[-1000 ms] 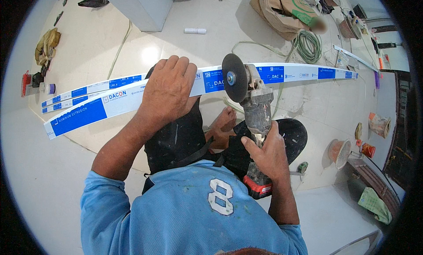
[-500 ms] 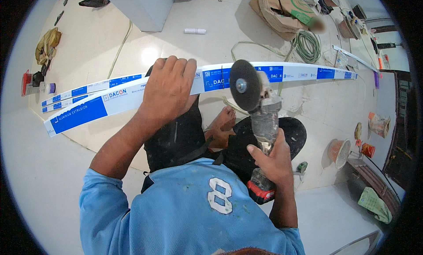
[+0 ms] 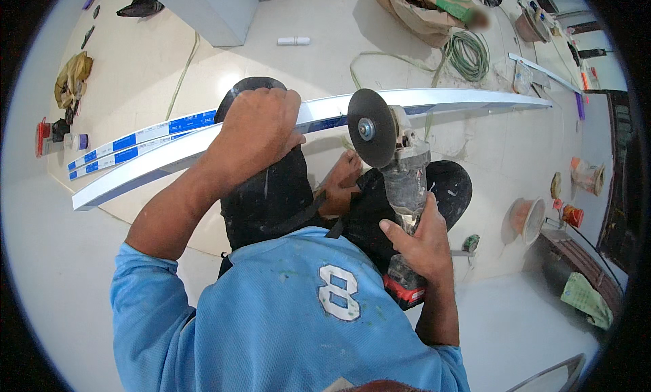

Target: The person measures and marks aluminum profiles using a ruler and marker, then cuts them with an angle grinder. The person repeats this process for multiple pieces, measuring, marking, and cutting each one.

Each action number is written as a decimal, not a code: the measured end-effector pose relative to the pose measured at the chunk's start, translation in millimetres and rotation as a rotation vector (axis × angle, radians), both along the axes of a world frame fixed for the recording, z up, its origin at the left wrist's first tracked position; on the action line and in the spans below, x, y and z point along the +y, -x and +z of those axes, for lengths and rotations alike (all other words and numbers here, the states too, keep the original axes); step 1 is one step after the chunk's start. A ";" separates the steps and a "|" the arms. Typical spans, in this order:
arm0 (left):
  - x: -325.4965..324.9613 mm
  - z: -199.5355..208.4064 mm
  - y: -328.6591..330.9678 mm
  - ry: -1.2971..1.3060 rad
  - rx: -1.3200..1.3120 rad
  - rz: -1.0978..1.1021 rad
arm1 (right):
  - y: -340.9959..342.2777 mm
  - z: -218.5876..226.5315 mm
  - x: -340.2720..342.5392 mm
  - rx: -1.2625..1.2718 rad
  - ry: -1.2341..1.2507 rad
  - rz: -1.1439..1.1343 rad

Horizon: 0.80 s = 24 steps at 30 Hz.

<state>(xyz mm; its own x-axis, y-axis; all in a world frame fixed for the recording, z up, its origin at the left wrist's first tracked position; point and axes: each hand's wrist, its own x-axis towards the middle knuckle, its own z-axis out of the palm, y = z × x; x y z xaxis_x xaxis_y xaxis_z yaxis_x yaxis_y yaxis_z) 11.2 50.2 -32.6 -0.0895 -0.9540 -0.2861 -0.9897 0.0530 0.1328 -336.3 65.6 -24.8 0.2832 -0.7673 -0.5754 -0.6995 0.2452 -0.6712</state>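
My left hand [image 3: 261, 124] is closed round a long white aluminium profile [image 3: 163, 160] that spans the view from left to right above my knees. Its plain white face is turned up, and the blue-printed film shows only along its lower side. A cordless angle grinder [image 3: 408, 182] with a red-trimmed battery is gripped in my right hand [image 3: 422, 246], fingers wrapped round its body. The grinder's dark disc [image 3: 371, 129] stands upright in front of the profile, hiding part of it; whether they touch I cannot tell. Two more film-covered profiles [image 3: 129, 148] lie on the floor beyond, at the left.
A coiled pale hose [image 3: 468, 56] lies by a brown paper sack [image 3: 417, 19] at the far right. A white pillar [image 3: 213, 16] rises at the back. Buckets [image 3: 527, 219] stand at the right, and a white roll [image 3: 293, 41] is on the tiles.
The held profile has turned about its length: its printed face, shown before, is now mostly hidden and a plain white face is up. The grinder has moved slightly left.
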 end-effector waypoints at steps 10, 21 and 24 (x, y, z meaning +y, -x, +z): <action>0.2 -10.9 14.6 0.223 0.009 -0.054 | 4.6 -0.8 5.0 0.047 0.061 -0.007; -1.4 -17.6 16.4 0.202 -0.047 -0.063 | 7.4 -13.7 7.7 0.035 0.063 -0.020; -0.5 -18.4 17.0 0.213 -0.043 -0.064 | 3.5 -9.6 5.8 0.070 0.062 -0.012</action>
